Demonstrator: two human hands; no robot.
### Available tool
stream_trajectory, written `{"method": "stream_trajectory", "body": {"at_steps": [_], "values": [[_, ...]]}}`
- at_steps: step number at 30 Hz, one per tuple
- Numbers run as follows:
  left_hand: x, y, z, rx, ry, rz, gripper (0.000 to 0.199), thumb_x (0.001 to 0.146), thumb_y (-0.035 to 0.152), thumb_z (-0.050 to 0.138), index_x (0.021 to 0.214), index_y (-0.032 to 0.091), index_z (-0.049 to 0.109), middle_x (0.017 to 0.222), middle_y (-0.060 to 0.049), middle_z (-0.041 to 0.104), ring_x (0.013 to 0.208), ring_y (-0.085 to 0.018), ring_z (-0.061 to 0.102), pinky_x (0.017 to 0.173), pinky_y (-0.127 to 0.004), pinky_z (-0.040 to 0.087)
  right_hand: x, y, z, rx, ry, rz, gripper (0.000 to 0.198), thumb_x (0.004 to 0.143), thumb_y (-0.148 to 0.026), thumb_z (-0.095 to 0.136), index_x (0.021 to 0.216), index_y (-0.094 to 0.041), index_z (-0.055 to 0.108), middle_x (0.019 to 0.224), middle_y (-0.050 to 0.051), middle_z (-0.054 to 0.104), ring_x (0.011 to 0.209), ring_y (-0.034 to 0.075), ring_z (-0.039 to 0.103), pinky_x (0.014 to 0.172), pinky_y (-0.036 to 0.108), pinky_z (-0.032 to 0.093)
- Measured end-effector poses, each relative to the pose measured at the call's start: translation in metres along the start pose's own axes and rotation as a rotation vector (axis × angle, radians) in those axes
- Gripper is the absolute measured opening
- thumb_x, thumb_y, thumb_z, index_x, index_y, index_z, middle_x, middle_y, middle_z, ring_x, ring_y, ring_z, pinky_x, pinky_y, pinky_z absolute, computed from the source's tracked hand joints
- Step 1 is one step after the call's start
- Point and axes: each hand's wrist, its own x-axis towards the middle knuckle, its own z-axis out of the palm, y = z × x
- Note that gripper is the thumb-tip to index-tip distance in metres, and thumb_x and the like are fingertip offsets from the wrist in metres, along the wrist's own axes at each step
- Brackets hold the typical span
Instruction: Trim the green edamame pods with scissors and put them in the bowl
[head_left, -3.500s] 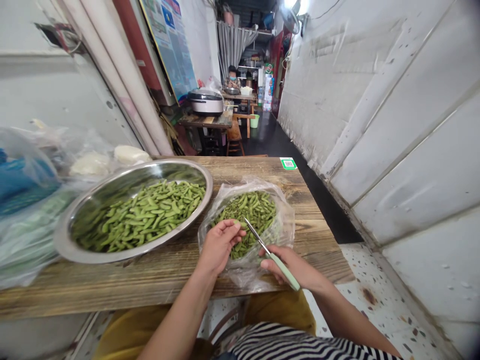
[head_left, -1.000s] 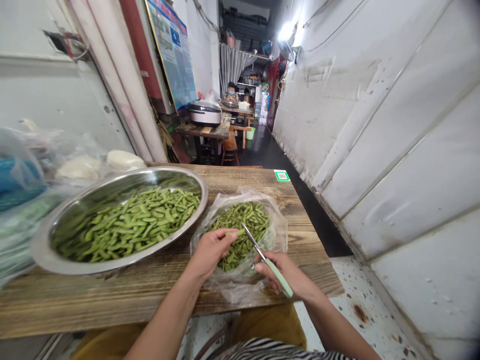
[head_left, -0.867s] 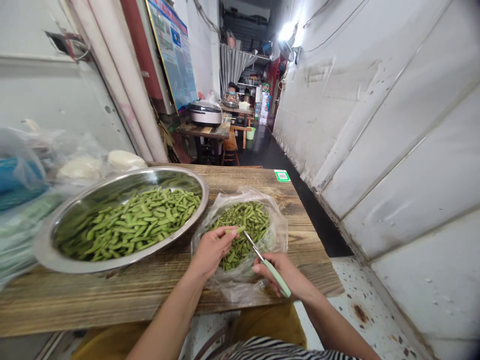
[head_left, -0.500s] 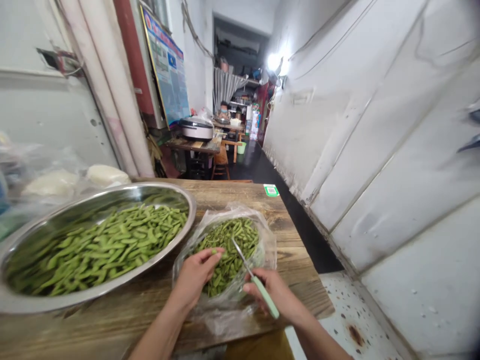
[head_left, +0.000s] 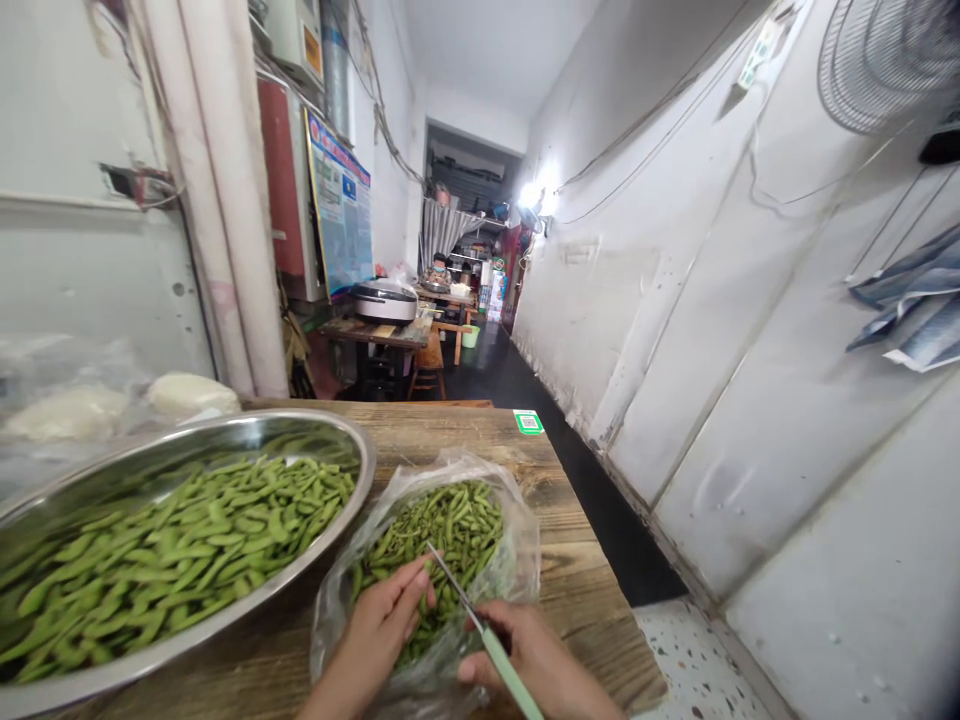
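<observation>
Green pods (head_left: 472,520) are lying heaped in the open plastic bag (head_left: 526,535). Over the bag's near part, the left hand (head_left: 386,610) is pressing thumb and fingers together, seemingly clamping one pod (head_left: 427,566). Over the bag's near right side, the right hand (head_left: 529,655) is wrapping around the pale green handle of the scissors (head_left: 504,668), whose tip is reaching to those left fingertips. For a clean snip, the left fingers should probably be gripping well back, with only the pod's end sticking out towards the blades. Left of the bag, a metal bowl (head_left: 366,465) is holding more pods (head_left: 217,540); beneath the bag, a wooden table (head_left: 574,585) is carrying both.

The left fingers are hiding most of the pinched pod, and whether the blades are standing apart is hard to tell. The lower edge is cutting off the handle's end; the left edge, the bowl's far end.
</observation>
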Motion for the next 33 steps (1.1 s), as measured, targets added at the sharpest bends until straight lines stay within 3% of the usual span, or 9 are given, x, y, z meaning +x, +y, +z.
{"method": "stream_trajectory", "body": {"at_steps": [4,14,19,23,33], "values": [[0.001,-0.005,0.000,0.072,0.009,0.008,0.049,0.065,0.066,0.058,0.058,0.017,0.059,0.050,0.001,0.045,0.042,-0.008,0.027,0.043,-0.023,0.016,0.002,-0.002,-0.001,-0.128,0.024,0.002,0.039,0.068,-0.049,0.074,0.087,-0.017,0.065,0.065,-0.005,0.049,0.061,0.010,0.040,0.055,0.019,0.032],[-0.008,0.003,0.002,0.037,-0.008,-0.020,0.047,0.072,0.062,0.055,0.062,0.017,0.055,0.045,0.007,0.028,0.043,-0.007,0.022,0.044,-0.022,0.012,0.000,-0.006,-0.001,-0.316,0.093,-0.064,0.041,0.070,-0.051,0.071,0.094,-0.018,0.065,0.073,0.001,0.062,0.063,0.015,0.052,0.058,0.022,0.037],[-0.015,0.015,0.002,-0.099,-0.063,-0.019,0.042,0.077,0.056,0.055,0.066,0.015,0.053,0.050,0.007,0.034,0.044,-0.006,0.024,0.044,-0.021,0.015,-0.002,-0.009,-0.004,-0.405,0.155,-0.143,0.050,0.072,-0.050,0.070,0.108,-0.016,0.063,0.084,0.006,0.063,0.073,0.019,0.055,0.068,0.026,0.041],[-0.016,0.015,0.001,-0.117,-0.086,-0.037,0.040,0.081,0.052,0.053,0.068,0.014,0.053,0.053,0.006,0.038,0.044,-0.005,0.023,0.044,-0.021,0.014,-0.001,-0.009,-0.006,-0.437,0.153,-0.167,0.049,0.073,-0.050,0.069,0.106,-0.015,0.062,0.080,0.005,0.060,0.068,0.018,0.052,0.063,0.025,0.039],[-0.018,0.012,0.001,0.046,-0.064,-0.025,0.046,0.080,0.059,0.048,0.066,0.015,0.052,0.047,0.008,0.027,0.044,-0.007,0.024,0.045,-0.022,0.014,-0.003,-0.019,-0.004,-0.355,0.125,-0.171,0.035,0.074,-0.047,0.069,0.089,-0.016,0.062,0.076,0.001,0.058,0.065,0.014,0.048,0.060,0.021,0.036]]}}
